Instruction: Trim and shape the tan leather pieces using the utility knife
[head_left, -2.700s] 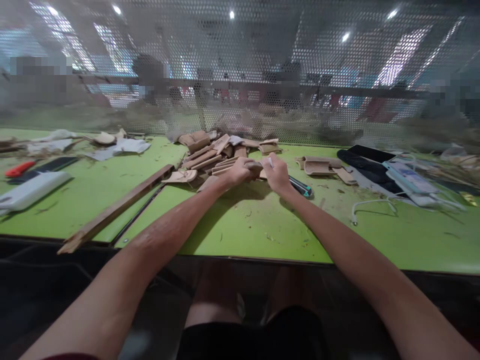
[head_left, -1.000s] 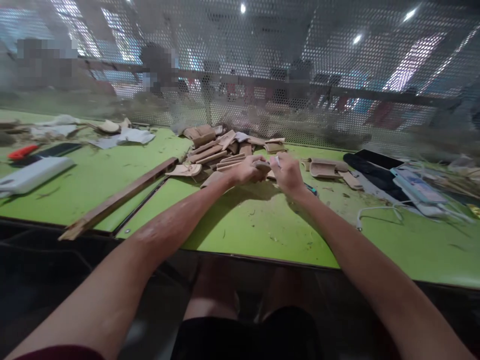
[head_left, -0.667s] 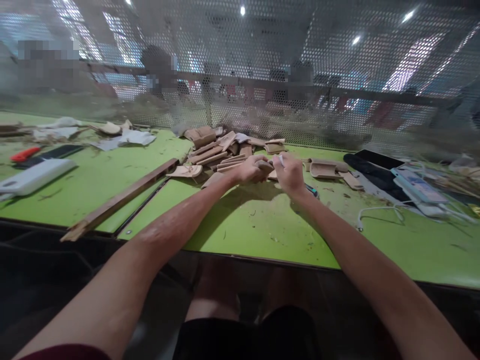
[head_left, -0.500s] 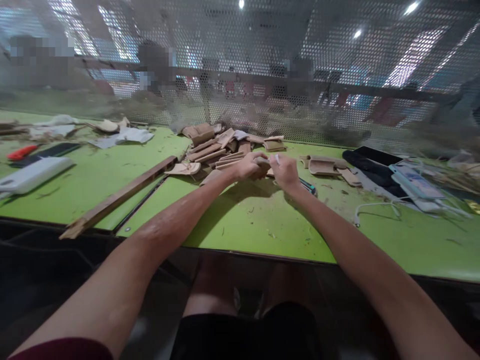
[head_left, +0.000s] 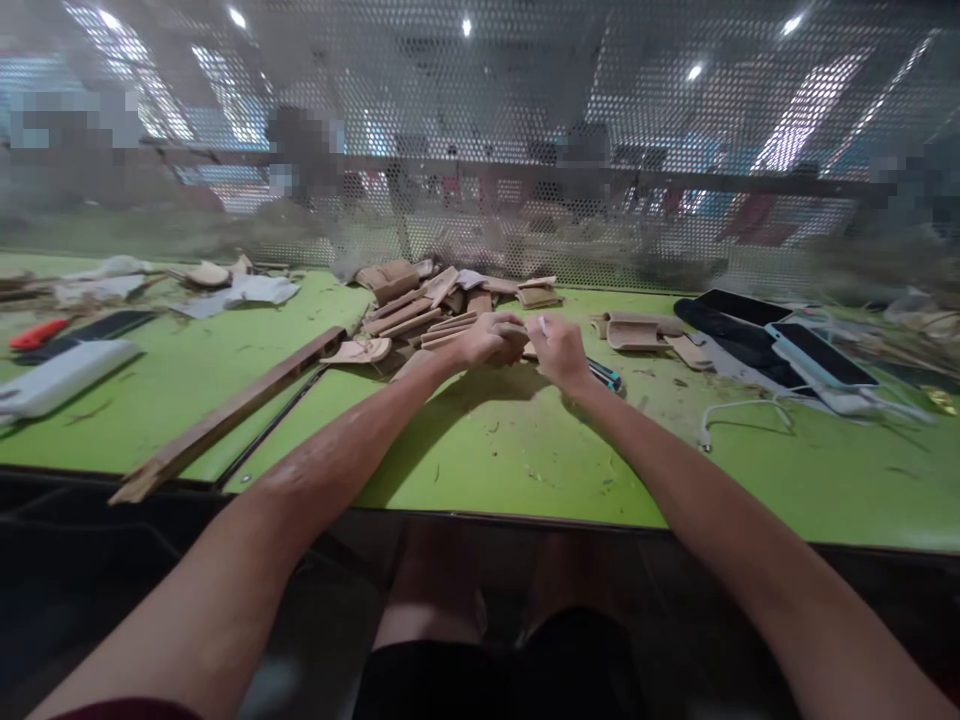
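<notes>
Over the middle of the green table [head_left: 495,470], my left hand [head_left: 486,340] is closed around a curved piece of bamboo [head_left: 511,332]. My right hand [head_left: 559,350] sits just beside it, fingers closed, with a small white bit [head_left: 543,326] showing at the top; what the fist holds is mostly hidden. A black-and-teal tool [head_left: 604,375] lies by my right wrist, partly covered. Behind my hands is a pile of split bamboo pieces [head_left: 405,318]. More curved bamboo pieces [head_left: 639,332] rest to the right.
A long wooden strip [head_left: 232,410] slants over the front edge at left. Farther left lie a white power strip [head_left: 67,378] and a red-handled tool [head_left: 39,334]. Phones [head_left: 821,355], a black cloth [head_left: 735,340] and a white cable [head_left: 742,405] lie right. Perforated mesh [head_left: 480,200] stands behind.
The view has shifted slightly, so the table sits a little lower and to the left. Both hands keep nearly the same pose on the bamboo. The phone's lit screen at right is dark now.
</notes>
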